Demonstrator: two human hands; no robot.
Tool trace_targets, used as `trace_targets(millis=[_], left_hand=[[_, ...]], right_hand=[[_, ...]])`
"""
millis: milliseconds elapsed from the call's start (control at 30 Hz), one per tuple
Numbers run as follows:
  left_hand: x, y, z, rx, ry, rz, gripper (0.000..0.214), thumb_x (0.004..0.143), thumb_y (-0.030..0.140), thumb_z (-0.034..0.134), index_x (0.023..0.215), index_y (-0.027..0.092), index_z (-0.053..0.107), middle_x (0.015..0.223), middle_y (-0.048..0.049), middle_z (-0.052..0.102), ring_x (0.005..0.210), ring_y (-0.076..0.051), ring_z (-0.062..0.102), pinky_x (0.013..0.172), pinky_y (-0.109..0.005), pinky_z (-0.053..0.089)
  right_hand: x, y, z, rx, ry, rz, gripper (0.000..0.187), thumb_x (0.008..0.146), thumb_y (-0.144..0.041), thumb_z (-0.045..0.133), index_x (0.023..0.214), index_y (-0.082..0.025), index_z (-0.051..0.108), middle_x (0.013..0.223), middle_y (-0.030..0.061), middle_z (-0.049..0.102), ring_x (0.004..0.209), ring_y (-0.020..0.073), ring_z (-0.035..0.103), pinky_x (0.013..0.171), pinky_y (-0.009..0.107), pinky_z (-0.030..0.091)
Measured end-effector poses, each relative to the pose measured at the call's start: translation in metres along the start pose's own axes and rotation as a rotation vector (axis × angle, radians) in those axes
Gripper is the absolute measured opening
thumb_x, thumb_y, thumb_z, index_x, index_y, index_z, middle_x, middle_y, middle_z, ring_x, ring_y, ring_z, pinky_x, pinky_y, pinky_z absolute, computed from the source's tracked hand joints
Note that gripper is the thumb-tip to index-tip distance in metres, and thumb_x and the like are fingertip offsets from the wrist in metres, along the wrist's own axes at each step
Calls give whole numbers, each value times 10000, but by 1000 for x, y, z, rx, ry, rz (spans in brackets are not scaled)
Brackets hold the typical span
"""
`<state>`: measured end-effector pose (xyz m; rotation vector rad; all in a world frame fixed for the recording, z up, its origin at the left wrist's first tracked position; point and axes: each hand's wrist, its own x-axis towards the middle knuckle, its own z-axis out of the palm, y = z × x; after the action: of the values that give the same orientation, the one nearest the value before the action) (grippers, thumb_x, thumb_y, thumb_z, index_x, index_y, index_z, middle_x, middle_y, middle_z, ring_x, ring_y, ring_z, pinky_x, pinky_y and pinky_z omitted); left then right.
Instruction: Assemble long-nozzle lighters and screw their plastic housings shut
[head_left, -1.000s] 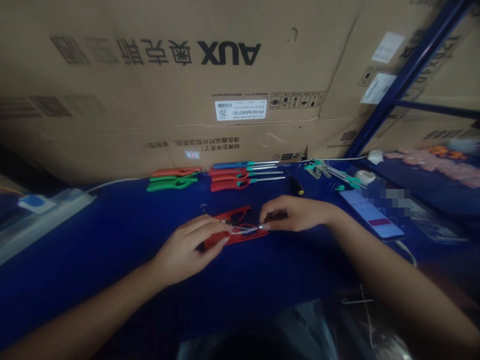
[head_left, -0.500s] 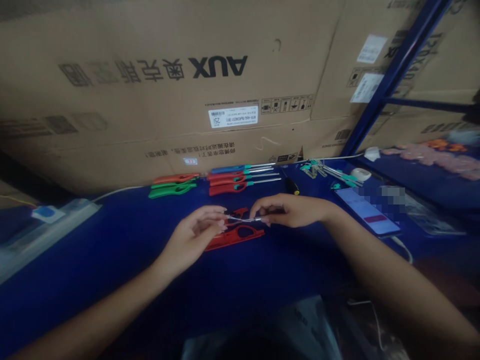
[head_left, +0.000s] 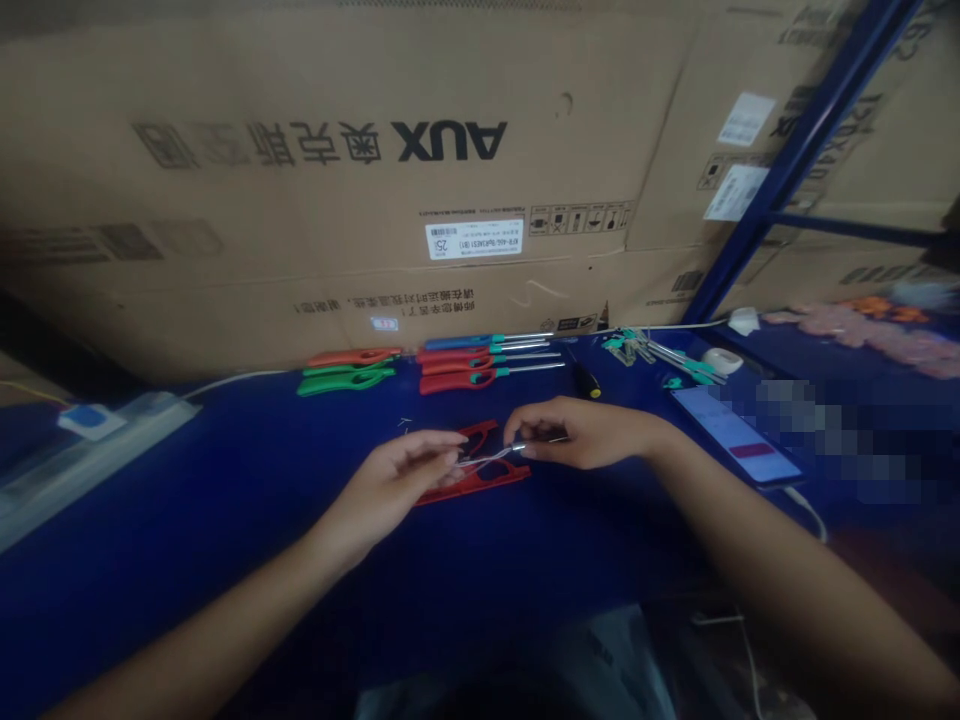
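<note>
Thin pale wires [head_left: 487, 459] stretch between my two hands above the table. My left hand [head_left: 397, 485] is closed in a pinch on their left end. Between the thumb and fingers of my right hand [head_left: 581, 430] sits a small metal cylinder [head_left: 518, 448] from which the wires come out. Just below and behind my hands lie two red plastic lighter casing halves [head_left: 480, 484], partly hidden by my fingers. A few tiny metal pins [head_left: 406, 422] rest on the blue table beyond my left hand.
Behind are red and blue long-nosed lighters [head_left: 461, 382], green and orange casings [head_left: 345, 380], a screwdriver [head_left: 587, 380] and several metal rods with teal ends [head_left: 686, 358]. A phone [head_left: 739, 435] lies right, a power strip [head_left: 135, 440] left. Cardboard boxes [head_left: 300, 220] wall the back.
Both hands have come slightly lower in view, still holding the wires and metal cylinder. My left hand has shifted a little right, and the pins behind it now show. The view has tilted slightly.
</note>
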<state>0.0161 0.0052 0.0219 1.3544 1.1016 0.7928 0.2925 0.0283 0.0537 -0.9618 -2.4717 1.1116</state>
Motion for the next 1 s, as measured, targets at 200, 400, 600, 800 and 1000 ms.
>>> trace_targets(millis=[200,400,600,800,1000], left_hand=[[1,-5,-4,211,76,386,186,827,309,757,970,192,776,962,-63,785,868,-207,752,784,-300,627],[-6,-11,-1,589,92,742,138,904,198,676,990,237,777,991,-34,768,875,-164,741,826,-250,603],[-5,-15,-2,700,97,816,164,929,192,653,1051,232,755,1036,-31,760,916,-162,738,875,-249,583],[-1,-15,-4,714,78,764,153,945,210,640,1044,231,755,1022,-27,759,909,-160,725,860,-252,570],[2,-19,-5,709,53,768,176,952,207,624,1075,235,747,1032,-41,755,956,-182,706,899,-299,556]], right_hand=[[3,7,2,-41,-28,18,252,984,-285,531,1194,-177,618,837,-1,608,669,104,467,613,233,368],[2,5,0,33,-55,122,213,962,-296,570,1125,-158,584,776,2,652,666,108,552,611,220,413],[0,1,-3,-57,-39,107,209,923,-327,626,1009,-145,684,916,50,701,739,124,580,650,234,439],[-3,1,-5,8,-86,142,251,948,-312,578,1066,-127,699,864,55,704,672,118,620,582,224,456],[-3,-1,-5,1,-84,123,185,925,-269,622,1006,-129,713,794,33,699,666,108,614,603,214,463]])
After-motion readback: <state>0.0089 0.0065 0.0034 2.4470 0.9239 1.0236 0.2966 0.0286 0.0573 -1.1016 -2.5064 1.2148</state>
